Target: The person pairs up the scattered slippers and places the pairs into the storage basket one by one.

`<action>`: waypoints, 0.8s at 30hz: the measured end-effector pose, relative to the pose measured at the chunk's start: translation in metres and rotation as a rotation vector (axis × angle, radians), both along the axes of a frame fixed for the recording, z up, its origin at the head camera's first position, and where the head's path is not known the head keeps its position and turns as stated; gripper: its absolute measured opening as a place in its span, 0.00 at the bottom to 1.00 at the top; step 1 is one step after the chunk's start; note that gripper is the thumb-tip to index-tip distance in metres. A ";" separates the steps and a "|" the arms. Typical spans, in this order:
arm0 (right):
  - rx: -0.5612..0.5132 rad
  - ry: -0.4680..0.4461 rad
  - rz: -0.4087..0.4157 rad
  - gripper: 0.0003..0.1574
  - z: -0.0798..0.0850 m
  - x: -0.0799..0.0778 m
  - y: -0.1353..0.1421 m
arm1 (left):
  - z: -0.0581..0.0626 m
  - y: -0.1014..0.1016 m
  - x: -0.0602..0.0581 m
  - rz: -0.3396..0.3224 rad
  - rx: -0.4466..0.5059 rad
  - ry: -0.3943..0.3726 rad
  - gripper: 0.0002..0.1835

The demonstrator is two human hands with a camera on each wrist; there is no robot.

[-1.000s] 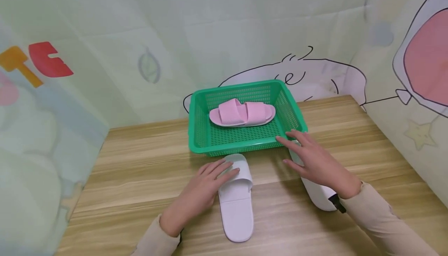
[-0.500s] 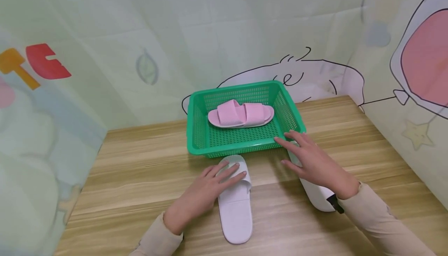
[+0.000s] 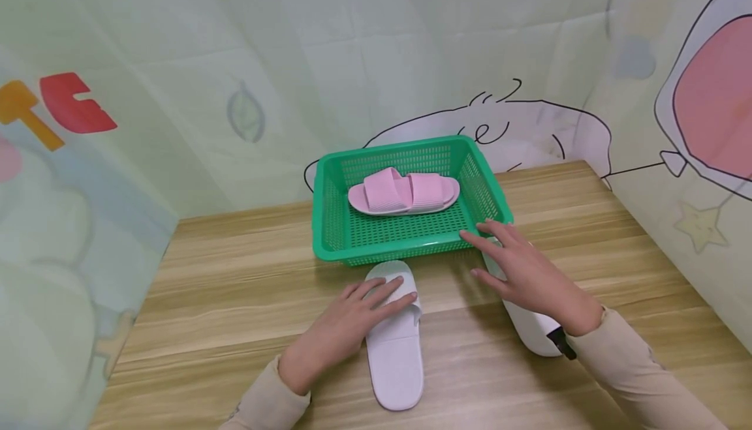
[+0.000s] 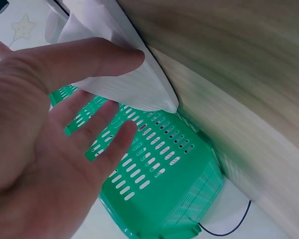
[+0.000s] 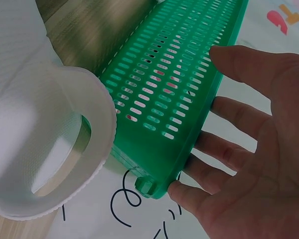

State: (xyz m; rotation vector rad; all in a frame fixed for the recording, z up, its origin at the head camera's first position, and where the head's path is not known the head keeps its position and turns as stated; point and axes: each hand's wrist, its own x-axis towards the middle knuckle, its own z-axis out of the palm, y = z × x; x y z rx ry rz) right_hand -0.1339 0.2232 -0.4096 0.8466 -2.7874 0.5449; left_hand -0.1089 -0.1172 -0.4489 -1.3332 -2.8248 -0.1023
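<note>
A white slipper (image 3: 395,365) lies on the table in front of the basket, toe toward it. Over its strap hovers my left hand (image 3: 343,322), fingers spread and relaxed; the left wrist view shows its thumb (image 4: 104,56) alongside the strap. My right hand (image 3: 529,280) reaches over a second white slipper (image 3: 531,329), partly hidden beneath it, with fingertips right at the basket's front right corner. In the right wrist view that hand's fingers are loosely extended beside the rim. Two pink slippers (image 3: 384,194) sit together in the green basket (image 3: 405,247).
The wood-grain table (image 3: 235,267) meets a printed cloth backdrop (image 3: 294,77) behind the basket and at both sides. A black strap (image 3: 561,342) shows under the right cuff, overlapping the second slipper's heel.
My left hand has shifted a little to the right over the slipper's strap. My right hand and the basket have stayed in place, and the view has drifted slightly.
</note>
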 end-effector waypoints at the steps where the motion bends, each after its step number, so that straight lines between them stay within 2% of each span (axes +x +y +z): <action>1: 0.000 -0.001 -0.001 0.38 0.000 0.000 0.000 | 0.000 0.000 0.000 0.000 0.002 -0.003 0.50; 10: -0.012 -0.012 0.000 0.38 -0.002 -0.001 0.000 | 0.006 -0.002 0.000 0.006 0.026 0.006 0.46; 19: -0.023 -0.027 -0.007 0.38 -0.002 0.000 0.001 | 0.014 -0.009 0.006 0.020 0.025 0.007 0.47; 24: -0.022 -0.033 -0.005 0.37 -0.001 0.000 0.000 | 0.014 -0.011 0.009 0.029 0.006 -0.006 0.49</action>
